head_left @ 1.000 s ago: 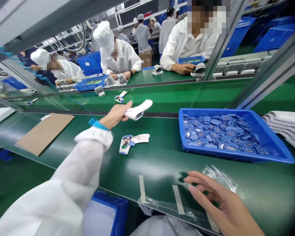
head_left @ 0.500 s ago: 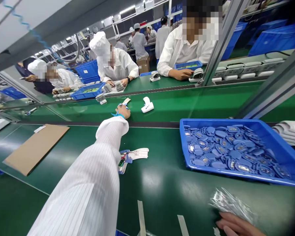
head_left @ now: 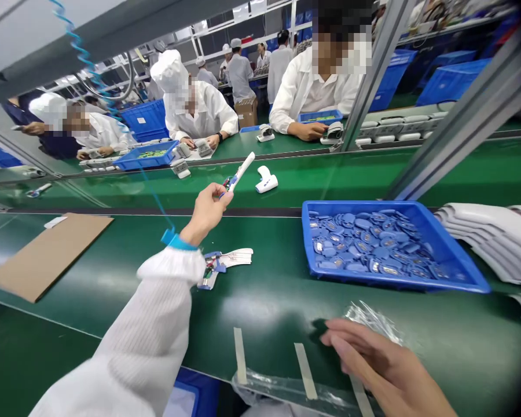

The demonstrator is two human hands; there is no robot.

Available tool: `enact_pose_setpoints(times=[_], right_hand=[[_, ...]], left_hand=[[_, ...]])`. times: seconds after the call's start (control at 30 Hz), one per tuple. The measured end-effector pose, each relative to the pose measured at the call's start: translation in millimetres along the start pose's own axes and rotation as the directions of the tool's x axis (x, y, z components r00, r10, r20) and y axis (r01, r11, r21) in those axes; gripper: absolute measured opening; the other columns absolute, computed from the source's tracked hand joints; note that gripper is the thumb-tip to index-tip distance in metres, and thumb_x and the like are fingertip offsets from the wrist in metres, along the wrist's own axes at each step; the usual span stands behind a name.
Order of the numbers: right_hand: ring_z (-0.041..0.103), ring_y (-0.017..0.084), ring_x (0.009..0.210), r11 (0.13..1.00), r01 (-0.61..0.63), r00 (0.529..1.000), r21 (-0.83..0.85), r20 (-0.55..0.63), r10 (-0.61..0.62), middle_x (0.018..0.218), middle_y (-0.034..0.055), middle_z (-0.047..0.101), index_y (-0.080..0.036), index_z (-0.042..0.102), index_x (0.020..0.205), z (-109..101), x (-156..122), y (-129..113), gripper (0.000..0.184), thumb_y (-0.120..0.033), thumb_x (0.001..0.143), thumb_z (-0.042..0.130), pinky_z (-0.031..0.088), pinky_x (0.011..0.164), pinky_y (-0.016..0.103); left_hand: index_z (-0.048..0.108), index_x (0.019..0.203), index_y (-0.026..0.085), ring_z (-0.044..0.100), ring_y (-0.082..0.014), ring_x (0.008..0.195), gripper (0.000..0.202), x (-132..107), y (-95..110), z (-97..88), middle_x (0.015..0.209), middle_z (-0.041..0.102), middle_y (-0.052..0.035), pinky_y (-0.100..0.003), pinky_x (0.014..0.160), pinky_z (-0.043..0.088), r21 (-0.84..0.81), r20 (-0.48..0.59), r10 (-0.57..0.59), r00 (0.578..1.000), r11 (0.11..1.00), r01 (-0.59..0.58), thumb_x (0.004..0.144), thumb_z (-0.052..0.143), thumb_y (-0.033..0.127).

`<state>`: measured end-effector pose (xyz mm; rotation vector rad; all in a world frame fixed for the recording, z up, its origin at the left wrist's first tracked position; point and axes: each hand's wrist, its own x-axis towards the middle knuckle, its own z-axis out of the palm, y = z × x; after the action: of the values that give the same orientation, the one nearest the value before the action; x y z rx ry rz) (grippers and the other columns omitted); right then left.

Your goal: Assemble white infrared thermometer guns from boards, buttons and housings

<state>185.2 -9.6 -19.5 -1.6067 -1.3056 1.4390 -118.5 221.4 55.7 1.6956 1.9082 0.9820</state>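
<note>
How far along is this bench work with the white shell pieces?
Done: one closed white handheld unit lies on the far belt. In hand: the left hand holds up an open shell half with wiring; the right hand rests on a clear bag. Left: another open half lies on the near table, beside a blue tray of blue parts and stacked white shells.

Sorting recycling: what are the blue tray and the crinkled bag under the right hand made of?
Blue tray: probably rigid moulded plastic, smooth, slightly glossy rim. Bag under the right hand: likely thin clear plastic film, see-through, crinkled, glinting.
</note>
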Motion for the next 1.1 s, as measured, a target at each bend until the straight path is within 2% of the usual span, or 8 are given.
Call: enact_pose_setpoints(times=[0.2,0.27,0.33,0.43,0.67,0.77,0.9,1.1], right_hand=[[0.065,0.018,0.093,0.944,0.136,0.982,0.301,0.088,-0.169,0.124,0.0087,0.067,-0.025,0.061,0.128,25,0,-50,0.048,-0.054,0.090,0.061,0.056,0.083,0.032],[0.064,0.017,0.091,0.928,0.123,0.986,0.351,0.064,-0.155,0.116,0.0078,0.069,-0.022,0.064,0.120,28,-3,-49,0.043,-0.054,0.090,0.060,0.054,0.085,0.032],[0.064,0.018,0.091,0.928,0.069,0.994,0.367,0.058,-0.097,0.105,0.0064,0.071,-0.019,0.066,0.109,27,-8,-42,0.039,-0.053,0.090,0.061,0.053,0.086,0.032],[0.064,0.020,0.093,0.938,0.037,0.992,0.344,0.097,-0.075,0.102,0.0061,0.071,-0.019,0.066,0.107,22,-18,-23,0.037,-0.052,0.090,0.062,0.053,0.085,0.032],[0.069,0.023,0.080,0.923,0.130,0.991,-0.363,0.074,-0.111,0.089,0.0054,0.073,-0.023,0.071,0.089,-8,-54,5,0.032,-0.052,0.090,0.057,0.055,0.072,0.033],[0.069,0.020,0.079,0.770,0.223,0.941,-0.598,-0.075,-0.331,0.092,0.0017,0.074,-0.029,0.072,0.093,-29,-66,-8,0.024,-0.046,0.094,0.055,0.054,0.067,0.029],[0.065,0.019,0.090,0.576,0.405,0.772,-0.710,-0.072,-0.632,0.108,0.0004,0.071,-0.032,0.070,0.101,-34,-57,-35,0.017,-0.038,0.096,0.055,0.049,0.076,0.032],[0.058,0.017,0.078,0.435,0.434,0.763,-0.789,0.065,-0.643,0.087,0.0007,0.067,-0.023,0.061,0.084,-17,-55,-56,0.021,-0.017,0.098,0.046,0.035,0.069,0.033]], left_hand=[[0.057,0.089,0.021,0.058,-0.0170,0.093,0.004,-194,41,8.5,0.101,0.058,-0.0038,-0.028,0.084,0.046,-0.279,0.167,0.412,0.896,0.891,-0.358,0.092,0.059,0.019],[0.059,0.098,0.023,0.057,-0.0180,0.102,0.009,-241,39,24.1,0.113,0.056,-0.0050,-0.029,0.089,0.046,-0.327,0.318,0.430,0.845,0.886,-0.328,0.095,0.055,0.017],[0.055,0.115,0.027,0.053,-0.0210,0.114,0.024,-270,35,39.5,0.126,0.052,-0.0060,-0.032,0.096,0.044,-0.368,0.339,0.333,0.880,0.908,-0.202,0.093,0.061,0.022],[0.047,0.130,0.029,0.049,-0.0238,0.120,0.048,-280,32,55.1,0.135,0.048,-0.0070,-0.036,0.100,0.042,-0.451,0.339,0.097,0.936,0.890,0.071,0.088,0.070,0.037],[0.062,0.096,0.017,0.054,-0.0163,0.083,0.019,-258,49,69.5,0.087,0.061,-0.0013,-0.027,0.075,0.043,-0.552,0.656,0.092,0.749,0.736,0.393,0.089,0.068,0.034],[0.061,0.097,0.020,0.051,-0.0141,0.078,0.013,-257,54,70.6,0.084,0.060,0.0018,-0.026,0.071,0.039,-0.506,0.607,0.115,0.786,0.819,0.271,0.088,0.069,0.027],[0.062,0.102,0.023,0.054,-0.0147,0.083,0.010,-255,60,68.3,0.093,0.063,0.0023,-0.026,0.077,0.040,-0.504,0.573,0.251,0.780,0.859,0.094,0.093,0.065,0.024],[0.058,0.107,0.025,0.057,-0.0205,0.095,0.015,-261,57,63.2,0.105,0.066,-0.0010,-0.033,0.084,0.041,-0.357,0.522,0.425,0.739,0.896,-0.264,0.096,0.054,0.015]])
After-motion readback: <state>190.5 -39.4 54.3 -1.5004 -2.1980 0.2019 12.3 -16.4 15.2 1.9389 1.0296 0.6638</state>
